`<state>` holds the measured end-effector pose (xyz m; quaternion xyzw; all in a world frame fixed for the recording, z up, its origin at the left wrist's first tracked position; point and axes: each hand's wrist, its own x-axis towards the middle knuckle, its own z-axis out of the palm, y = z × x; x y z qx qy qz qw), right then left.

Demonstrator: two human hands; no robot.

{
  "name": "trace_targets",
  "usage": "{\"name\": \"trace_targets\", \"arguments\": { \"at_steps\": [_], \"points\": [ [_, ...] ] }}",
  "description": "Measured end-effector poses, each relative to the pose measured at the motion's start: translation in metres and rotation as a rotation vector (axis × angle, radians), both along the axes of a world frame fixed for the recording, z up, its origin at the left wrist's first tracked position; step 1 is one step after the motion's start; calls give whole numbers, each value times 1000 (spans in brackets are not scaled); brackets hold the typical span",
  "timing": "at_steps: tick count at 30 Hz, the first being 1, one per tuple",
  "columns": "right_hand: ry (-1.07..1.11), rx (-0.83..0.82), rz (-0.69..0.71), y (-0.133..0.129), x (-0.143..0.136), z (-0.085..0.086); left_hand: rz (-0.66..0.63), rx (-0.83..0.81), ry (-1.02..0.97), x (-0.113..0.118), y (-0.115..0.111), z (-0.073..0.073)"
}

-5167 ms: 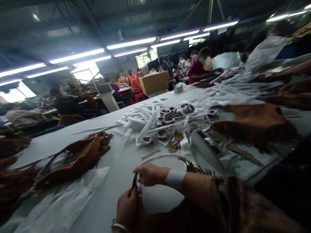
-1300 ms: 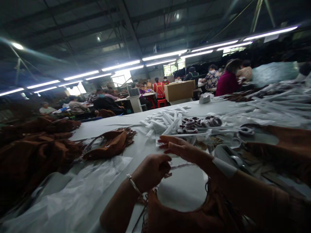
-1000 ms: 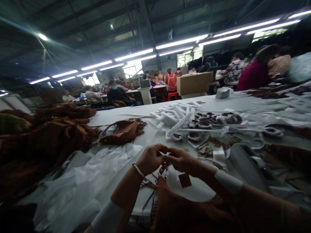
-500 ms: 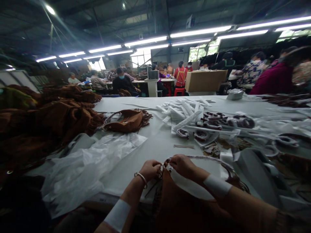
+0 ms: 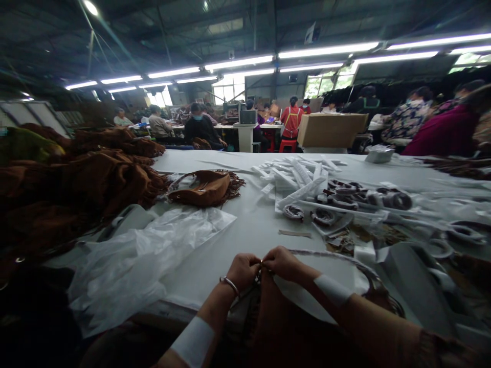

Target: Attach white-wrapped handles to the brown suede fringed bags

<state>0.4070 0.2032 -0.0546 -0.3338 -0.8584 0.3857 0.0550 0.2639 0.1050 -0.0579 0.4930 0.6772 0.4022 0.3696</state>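
At the table's near edge, a brown suede fringed bag hangs below my hands. My left hand and my right hand meet over its top corner, fingertips pinched together. Between them glints a small gold-coloured metal fitting; its exact shape is too small to make out. A strap in clear wrapping arcs from beside my right hand round to the bag's right side. A metal bangle circles my left wrist, and both forearms carry white patches.
A finished-looking brown fringed bag lies further back. Brown bags are heaped at left, behind crumpled plastic bags. White foam strips, coiled wrapped straps and a grey tape dispenser lie rightward. Several people sit beyond.
My right hand has closed in on my left, and their fingertips now meet at the metal fitting. The whole view has shifted slightly, with things appearing further right.
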Motion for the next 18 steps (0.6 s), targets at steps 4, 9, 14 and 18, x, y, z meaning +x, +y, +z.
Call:
{"name": "trace_targets", "arguments": {
  "at_steps": [4, 9, 14, 18],
  "points": [
    [17, -6, 39, 0, 10, 12, 43, 27, 2, -2, 1, 6],
    [-89, 337, 152, 3, 44, 46, 118, -91, -205, -21, 5, 18],
    [-38, 52, 155, -2, 64, 36, 145, -159, -538, -28, -2, 35],
    [138, -190, -12, -17, 63, 18, 158, -110, -701, -22, -10, 46]
  ]
}}
